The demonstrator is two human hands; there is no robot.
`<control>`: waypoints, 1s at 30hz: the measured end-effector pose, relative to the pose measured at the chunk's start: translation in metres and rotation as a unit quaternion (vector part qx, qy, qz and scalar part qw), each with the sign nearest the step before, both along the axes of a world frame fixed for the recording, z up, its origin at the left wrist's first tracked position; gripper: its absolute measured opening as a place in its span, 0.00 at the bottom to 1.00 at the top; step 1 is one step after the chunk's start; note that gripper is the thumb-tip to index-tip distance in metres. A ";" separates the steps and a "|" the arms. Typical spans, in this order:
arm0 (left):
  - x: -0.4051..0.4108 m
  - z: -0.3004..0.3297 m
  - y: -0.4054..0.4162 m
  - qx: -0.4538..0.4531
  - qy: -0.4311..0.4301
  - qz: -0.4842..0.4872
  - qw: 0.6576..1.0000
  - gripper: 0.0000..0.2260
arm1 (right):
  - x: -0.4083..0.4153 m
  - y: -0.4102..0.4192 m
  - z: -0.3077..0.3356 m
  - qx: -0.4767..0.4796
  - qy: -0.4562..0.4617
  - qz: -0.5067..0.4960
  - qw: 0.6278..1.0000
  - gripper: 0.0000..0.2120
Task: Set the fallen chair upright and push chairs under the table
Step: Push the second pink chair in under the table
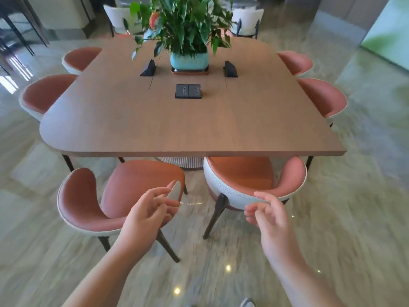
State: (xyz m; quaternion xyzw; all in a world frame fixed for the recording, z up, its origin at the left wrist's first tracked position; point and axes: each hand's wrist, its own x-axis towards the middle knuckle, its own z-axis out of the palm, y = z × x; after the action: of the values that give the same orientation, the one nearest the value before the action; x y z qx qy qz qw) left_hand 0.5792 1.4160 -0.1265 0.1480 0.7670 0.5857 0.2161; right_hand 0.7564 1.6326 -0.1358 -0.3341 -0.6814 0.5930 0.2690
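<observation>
Below the desk edge, two upright chairs wait. Left chair, at seven o'clock, stands angled and pulled out; right chair, at five o'clock, is partly tucked. Left hand and right hand hover with fingers loosely spread, holding nothing. A crooked push could knock the angled chair against its neighbour or a desk leg.

The desk is warm brown wood grain. Both near chairs, left and right, have salmon-pink seats with pale grey woven outer shells and dark legs. The plant pot is turquoise under green leaves. The floor is streaked grey-beige marble.
</observation>
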 end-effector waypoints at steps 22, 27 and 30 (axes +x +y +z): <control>0.193 0.112 -0.122 0.191 0.126 -0.019 0.973 0.15 | 0.195 -0.173 0.117 0.100 0.167 0.011 0.981 0.15; 0.199 0.105 -0.169 0.176 0.129 0.002 0.976 0.17 | 0.193 -0.208 0.107 0.091 0.167 0.044 0.981 0.17; 0.193 0.100 -0.209 0.160 0.131 0.037 0.978 0.15 | 0.175 -0.234 0.096 0.076 0.150 0.082 0.982 0.16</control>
State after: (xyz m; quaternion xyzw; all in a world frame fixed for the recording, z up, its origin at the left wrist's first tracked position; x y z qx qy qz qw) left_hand 0.7717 1.2073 -0.0265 0.2277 0.6900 0.6839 0.0659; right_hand 0.9314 1.3982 -0.0400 -0.1627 -0.7018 0.6026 0.3434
